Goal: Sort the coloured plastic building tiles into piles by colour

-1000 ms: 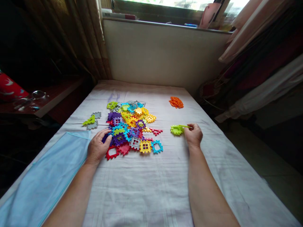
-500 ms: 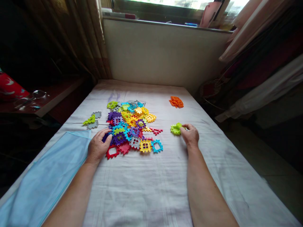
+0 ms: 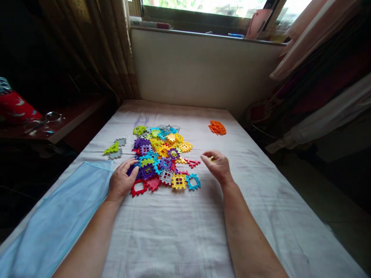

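Observation:
A mixed pile of toothed plastic building tiles (image 3: 165, 164) in purple, blue, yellow, red and grey lies in the middle of the bed. My left hand (image 3: 124, 177) rests at the pile's left side, thumb and fingers apart, touching purple tiles. Just right of the pile, my right hand (image 3: 216, 166) hovers with curled fingers and thumb a little apart, and nothing shows between them. Lime green tiles (image 3: 212, 158) lie behind that hand, mostly hidden. The red triangular tile (image 3: 192, 163) is nearest its fingertips.
Orange pieces (image 3: 217, 127) form a separate heap at the far right. Several grey and green tiles (image 3: 115, 149) lie apart on the left. A light blue mesh bag (image 3: 58, 216) covers the left edge. Eyeglasses (image 3: 46, 122) sit on a side shelf.
My right hand has let go of the lime green tiles and moved left toward the pile. My left hand has stayed at the pile's left side. The view has tilted slightly.

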Action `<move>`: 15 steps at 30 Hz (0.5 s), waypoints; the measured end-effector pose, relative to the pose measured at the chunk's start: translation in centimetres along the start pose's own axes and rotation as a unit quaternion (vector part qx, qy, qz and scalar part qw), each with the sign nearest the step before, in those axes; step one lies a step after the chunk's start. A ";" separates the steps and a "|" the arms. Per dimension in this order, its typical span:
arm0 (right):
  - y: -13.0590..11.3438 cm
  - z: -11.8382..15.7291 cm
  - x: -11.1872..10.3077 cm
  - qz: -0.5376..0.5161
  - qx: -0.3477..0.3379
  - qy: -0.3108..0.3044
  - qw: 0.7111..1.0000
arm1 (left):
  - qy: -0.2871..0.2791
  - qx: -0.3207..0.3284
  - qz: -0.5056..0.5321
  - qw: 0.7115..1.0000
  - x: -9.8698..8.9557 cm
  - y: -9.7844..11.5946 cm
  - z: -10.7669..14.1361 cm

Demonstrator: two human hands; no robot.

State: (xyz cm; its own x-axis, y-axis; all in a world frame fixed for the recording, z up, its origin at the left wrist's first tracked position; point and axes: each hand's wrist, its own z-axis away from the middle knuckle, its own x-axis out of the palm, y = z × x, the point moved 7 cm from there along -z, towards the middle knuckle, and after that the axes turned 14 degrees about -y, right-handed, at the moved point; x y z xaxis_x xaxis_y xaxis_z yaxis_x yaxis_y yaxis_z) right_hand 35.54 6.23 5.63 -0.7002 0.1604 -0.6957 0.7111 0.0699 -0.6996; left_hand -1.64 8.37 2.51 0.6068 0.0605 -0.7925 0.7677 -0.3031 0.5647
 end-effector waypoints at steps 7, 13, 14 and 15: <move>-7.8 2.6 6.8 0.145 -0.121 -0.326 0.926 | 0.006 0.005 0.004 1.000 0.1 -0.2 0.0; -9.0 2.9 7.8 0.216 -0.137 -0.326 0.910 | 0.008 -0.001 0.006 1.000 0.2 -0.2 0.0; -8.9 2.8 7.7 0.209 -0.138 -0.323 0.912 | 0.007 -0.002 0.006 1.000 0.2 -0.3 0.0; -8.8 2.8 7.6 0.198 -0.140 -0.321 0.915 | 0.006 -0.002 0.007 1.000 0.2 -0.3 0.0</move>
State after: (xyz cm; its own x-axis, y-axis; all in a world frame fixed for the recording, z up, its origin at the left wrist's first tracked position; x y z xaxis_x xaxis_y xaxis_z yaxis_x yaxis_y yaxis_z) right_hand 23.76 4.09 6.02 -0.2130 -0.3787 -0.9007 0.8430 0.3947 -0.3654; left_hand -1.74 8.46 2.19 0.6203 0.0677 -0.7814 0.7597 -0.2995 0.5772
